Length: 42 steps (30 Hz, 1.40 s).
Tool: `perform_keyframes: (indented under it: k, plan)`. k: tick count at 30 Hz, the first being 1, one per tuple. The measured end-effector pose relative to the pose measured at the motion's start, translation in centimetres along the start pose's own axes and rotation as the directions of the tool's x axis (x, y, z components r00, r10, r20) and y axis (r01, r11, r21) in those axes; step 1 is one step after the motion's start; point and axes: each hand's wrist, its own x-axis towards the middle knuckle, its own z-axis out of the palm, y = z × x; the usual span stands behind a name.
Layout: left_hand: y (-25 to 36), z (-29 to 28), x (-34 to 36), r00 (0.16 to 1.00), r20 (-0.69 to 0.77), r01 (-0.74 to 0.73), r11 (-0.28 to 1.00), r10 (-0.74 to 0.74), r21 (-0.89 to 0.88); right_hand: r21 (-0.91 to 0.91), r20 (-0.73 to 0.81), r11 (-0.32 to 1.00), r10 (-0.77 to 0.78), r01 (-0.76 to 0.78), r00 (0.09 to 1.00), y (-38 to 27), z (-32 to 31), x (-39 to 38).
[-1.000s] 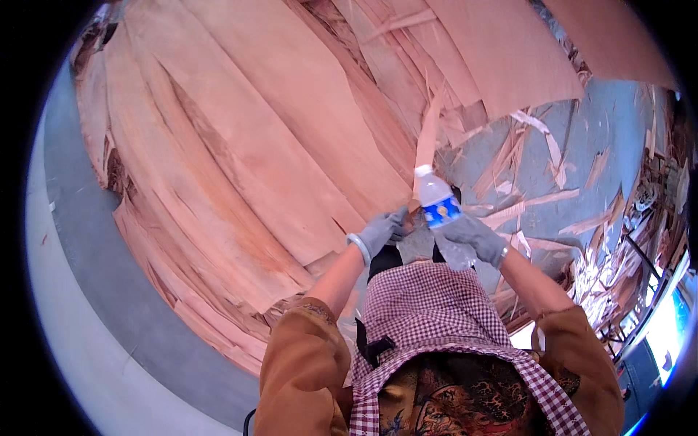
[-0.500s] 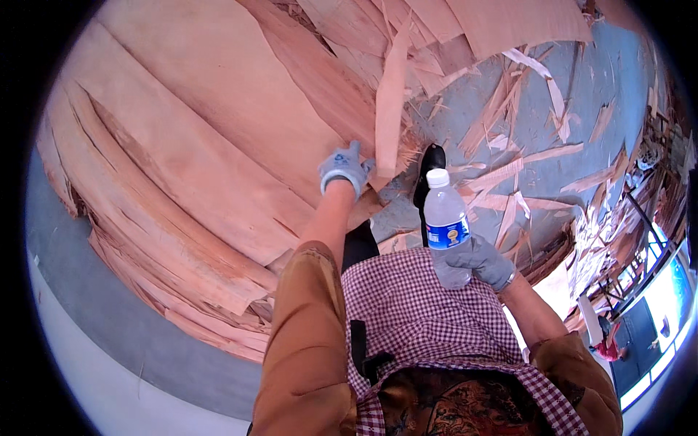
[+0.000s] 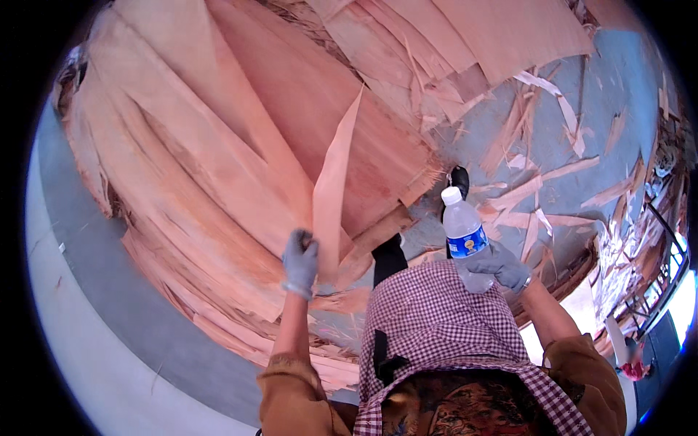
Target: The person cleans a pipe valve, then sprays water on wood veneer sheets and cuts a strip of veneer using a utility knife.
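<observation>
My left hand (image 3: 299,263), in a grey glove, is closed on the edge of a pale veneer sheet (image 3: 254,131) lying on a stack of thin, split wooden sheets (image 3: 145,182). Just right of it a narrow veneer strip (image 3: 336,174) stands out from the lifted sheet. My right hand (image 3: 500,270), also gloved, grips the lower part of a clear plastic bottle (image 3: 465,218) with a white cap and blue label. A checked apron (image 3: 436,312) lies below both hands, over my body.
A second pile of veneer sheets (image 3: 509,36) is at the top. Torn strips (image 3: 538,189) litter the bluish floor (image 3: 618,73). A black shoe (image 3: 458,179) is behind the bottle. Scrap and a metal frame (image 3: 658,225) stand at the right, with a person in red (image 3: 634,369) beyond.
My left hand has moved left and down, pulling veneer with it and exposing a darker sheet beneath. My right hand still holds the bottle, slightly farther right than before.
</observation>
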Motion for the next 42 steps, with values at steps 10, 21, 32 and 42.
perform_keyframes:
  k: [10, 21, 32, 42]
  plan:
    - [-16.2, -11.5, -9.2, 0.893, -0.432, 0.161, 0.986, -0.127, 0.044, -0.462, 0.204, 0.853, -0.165, 0.243, 0.965, -2.9, 2.9, 2.8]
    - [-18.9, -15.1, -13.0, 0.870, -0.451, 0.260, 0.962, -0.199, 0.077, -0.276, 0.278, 0.804, -0.458, 0.527, 0.844, -25.1, 13.7, 7.3]
    - [-7.9, -13.0, -3.5, 0.964, -0.255, 0.072, 0.997, -0.080, -0.043, -0.327, 0.335, 0.928, -0.064, 0.180, 0.940, -15.2, 7.4, 4.7]
    - [0.3, -3.4, 3.3, 0.990, -0.141, -0.012, 0.999, 0.006, -0.037, -0.215, 0.076, 0.952, -0.207, 0.219, 0.975, -3.1, 4.1, 4.2]
